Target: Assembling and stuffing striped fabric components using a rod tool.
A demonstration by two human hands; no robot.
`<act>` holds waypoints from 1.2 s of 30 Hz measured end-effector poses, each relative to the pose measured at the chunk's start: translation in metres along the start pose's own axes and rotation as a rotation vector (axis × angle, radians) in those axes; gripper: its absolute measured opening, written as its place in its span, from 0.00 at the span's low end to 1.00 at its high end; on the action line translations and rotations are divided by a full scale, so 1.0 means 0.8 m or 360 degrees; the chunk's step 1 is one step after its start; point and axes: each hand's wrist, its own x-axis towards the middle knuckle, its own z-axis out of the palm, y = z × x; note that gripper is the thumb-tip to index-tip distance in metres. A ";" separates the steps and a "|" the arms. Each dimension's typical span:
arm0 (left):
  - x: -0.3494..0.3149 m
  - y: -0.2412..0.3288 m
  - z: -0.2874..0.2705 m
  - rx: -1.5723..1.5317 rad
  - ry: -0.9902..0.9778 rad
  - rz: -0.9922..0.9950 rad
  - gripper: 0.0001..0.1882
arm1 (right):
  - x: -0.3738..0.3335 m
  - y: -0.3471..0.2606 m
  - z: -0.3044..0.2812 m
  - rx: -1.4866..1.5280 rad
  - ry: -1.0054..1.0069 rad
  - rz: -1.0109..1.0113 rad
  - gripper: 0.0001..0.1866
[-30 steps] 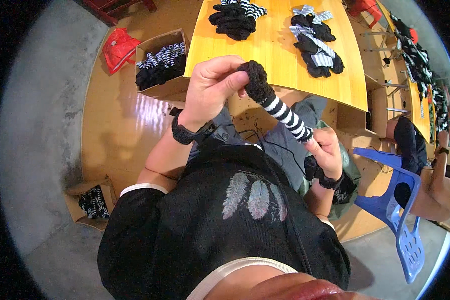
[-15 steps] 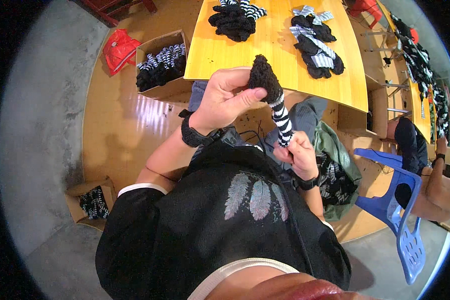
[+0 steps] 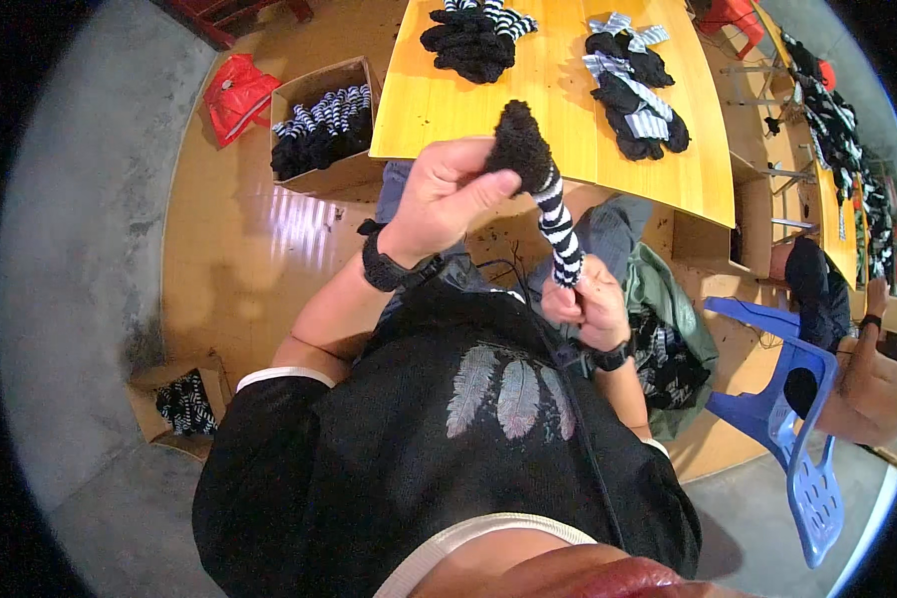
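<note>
A sock-like knitted piece (image 3: 558,224), fuzzy black at one end and striped black and white along a narrow tube, is stretched between my hands over my lap. My left hand (image 3: 453,194) grips its black end, thumb on the near side and fingers mostly hidden behind. Lower and to the right, my right hand (image 3: 590,304) pinches the striped end between thumb and fingers. Just beyond, on the yellow table (image 3: 538,110), lie a pile of similar black and striped pieces (image 3: 473,45) and black pieces with grey-white striped bands (image 3: 640,105).
Left of the table stands a cardboard box (image 3: 319,177) of striped pieces, beside a red bag (image 3: 237,100). A smaller box (image 3: 149,404) sits at lower left. To my right are a green sack (image 3: 696,339), a blue plastic chair (image 3: 782,419) and another person's arm (image 3: 872,394).
Both hands keep hold of the knitted piece and have shifted very slightly up and left with it. The view has moved a little; the rest looks unchanged.
</note>
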 end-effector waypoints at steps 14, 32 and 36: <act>0.007 -0.003 -0.013 -0.0128 0.0202 0.0163 0.12 | -0.013 -0.040 -0.006 -0.1603 0.0241 -0.0354 0.23; 0.000 0.007 0.008 0.0508 0.0147 0.0266 0.11 | -0.008 -0.029 0.011 -0.1634 0.0440 -0.0619 0.16; 0.008 0.006 0.011 0.0817 0.0163 0.0651 0.08 | -0.007 -0.015 0.016 -0.1604 0.0730 -0.0699 0.16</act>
